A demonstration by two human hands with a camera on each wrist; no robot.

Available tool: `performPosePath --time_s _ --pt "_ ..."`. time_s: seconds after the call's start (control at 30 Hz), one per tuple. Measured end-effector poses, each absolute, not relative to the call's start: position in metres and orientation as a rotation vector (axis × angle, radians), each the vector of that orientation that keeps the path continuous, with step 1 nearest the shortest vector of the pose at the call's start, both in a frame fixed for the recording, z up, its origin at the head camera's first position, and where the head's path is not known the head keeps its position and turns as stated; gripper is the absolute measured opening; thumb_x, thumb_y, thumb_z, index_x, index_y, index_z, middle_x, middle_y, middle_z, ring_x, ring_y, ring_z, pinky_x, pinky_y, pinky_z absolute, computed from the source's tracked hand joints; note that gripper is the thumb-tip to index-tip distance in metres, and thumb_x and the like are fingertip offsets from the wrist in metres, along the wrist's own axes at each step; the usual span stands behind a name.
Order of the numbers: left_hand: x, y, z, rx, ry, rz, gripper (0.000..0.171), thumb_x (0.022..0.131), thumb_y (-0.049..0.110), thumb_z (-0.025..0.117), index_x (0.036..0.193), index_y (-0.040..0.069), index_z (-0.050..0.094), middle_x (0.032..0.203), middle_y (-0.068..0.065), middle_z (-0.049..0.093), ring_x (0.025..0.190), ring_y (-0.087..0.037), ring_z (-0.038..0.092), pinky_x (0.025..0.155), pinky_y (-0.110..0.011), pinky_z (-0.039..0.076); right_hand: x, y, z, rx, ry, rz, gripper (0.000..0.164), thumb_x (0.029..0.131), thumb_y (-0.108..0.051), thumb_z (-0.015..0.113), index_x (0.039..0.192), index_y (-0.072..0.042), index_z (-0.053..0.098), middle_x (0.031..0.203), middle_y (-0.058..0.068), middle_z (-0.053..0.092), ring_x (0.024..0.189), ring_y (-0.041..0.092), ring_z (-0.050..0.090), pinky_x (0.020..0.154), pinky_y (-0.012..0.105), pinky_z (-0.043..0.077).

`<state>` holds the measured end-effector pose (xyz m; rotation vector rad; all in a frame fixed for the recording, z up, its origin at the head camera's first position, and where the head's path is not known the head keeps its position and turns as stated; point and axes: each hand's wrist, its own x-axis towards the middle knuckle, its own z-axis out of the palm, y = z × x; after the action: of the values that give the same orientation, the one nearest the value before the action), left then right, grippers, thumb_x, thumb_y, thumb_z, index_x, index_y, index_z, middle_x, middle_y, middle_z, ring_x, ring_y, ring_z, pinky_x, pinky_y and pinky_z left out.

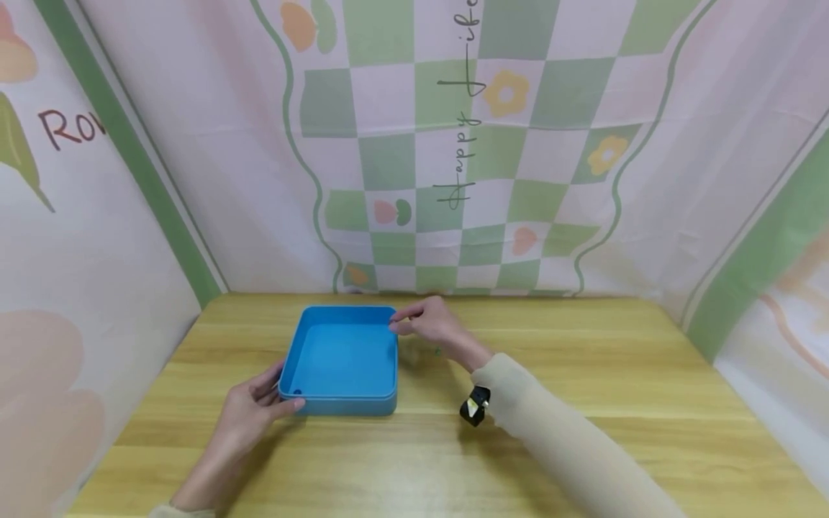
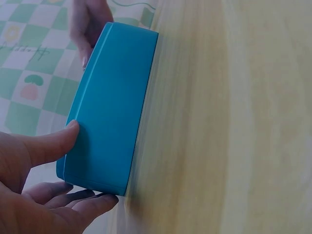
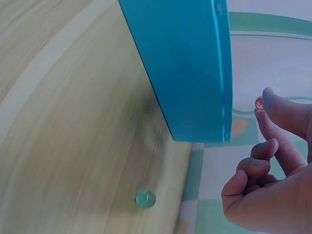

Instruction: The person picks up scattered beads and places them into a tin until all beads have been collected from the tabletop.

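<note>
A square blue box (image 1: 343,360), open at the top, sits on the table. My left hand (image 1: 242,417) grips its front left corner, thumb on the front wall and fingers at the left side. Between thumb and index finger, my right hand (image 1: 437,324) pinches a small clear marble with red in it (image 3: 259,104), held at the box's back right corner. Inside the box, at the front left corner, is a small dark round thing (image 1: 298,392), too small to tell exactly. A green glass marble (image 3: 146,199) lies on the table, right of the box.
The wooden table (image 1: 583,460) runs back to a hanging cloth (image 1: 447,158) with green checks and flowers. Similar printed cloth hangs at the left and right sides. A black device (image 1: 476,406) is worn at the right wrist.
</note>
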<state>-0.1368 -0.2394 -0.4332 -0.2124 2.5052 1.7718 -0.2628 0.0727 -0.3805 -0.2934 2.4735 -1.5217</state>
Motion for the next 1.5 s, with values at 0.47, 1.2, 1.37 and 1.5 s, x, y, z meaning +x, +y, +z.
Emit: performPosePath --time_s 0.47,1.2,1.37,1.5 --pt "-0.137 -0.24 -0.434 -0.218 2.493 1.787 0.087 0.089 0.013 0.088 0.16 0.001 0.039 0.161 -0.026 0.039 0.142 -0.044 0.047 0.105 -0.04 0.05 -0.265 0.051 -0.381 -0.336 2.486 -1.512 0.016 0.091 -0.018 0.086 0.105 -0.009 0.084 0.11 0.003 0.076 0.081 0.018 0.052 0.064 0.027 0.04" --pt "-0.136 -0.238 -0.432 -0.222 2.49 1.794 0.087 0.089 0.012 0.087 0.16 -0.001 0.039 0.161 -0.026 0.039 0.142 -0.043 0.046 0.106 -0.04 0.05 -0.27 0.028 -0.386 -0.34 2.563 -1.428 0.012 0.092 -0.019 0.086 0.101 -0.011 0.085 0.112 0.006 0.075 0.089 0.021 0.057 0.072 0.03 0.045" --pt "-0.137 -0.238 -0.432 -0.215 2.493 1.793 0.087 0.089 0.012 0.088 0.16 -0.001 0.039 0.161 -0.026 0.039 0.142 -0.043 0.047 0.105 -0.04 0.05 -0.27 0.026 -0.387 -0.32 2.571 -1.42 0.013 0.091 -0.02 0.086 0.101 -0.012 0.085 0.111 0.005 0.075 0.09 0.021 0.058 0.071 0.029 0.045" --pt "-0.137 -0.238 -0.432 -0.213 2.5 1.79 0.086 0.089 0.012 0.087 0.159 -0.001 0.039 0.16 -0.027 0.039 0.142 -0.043 0.047 0.105 -0.04 0.05 -0.27 0.025 -0.387 -0.305 2.569 -1.429 0.012 0.091 -0.02 0.087 0.1 -0.012 0.085 0.111 0.004 0.075 0.09 0.021 0.057 0.072 0.029 0.045"
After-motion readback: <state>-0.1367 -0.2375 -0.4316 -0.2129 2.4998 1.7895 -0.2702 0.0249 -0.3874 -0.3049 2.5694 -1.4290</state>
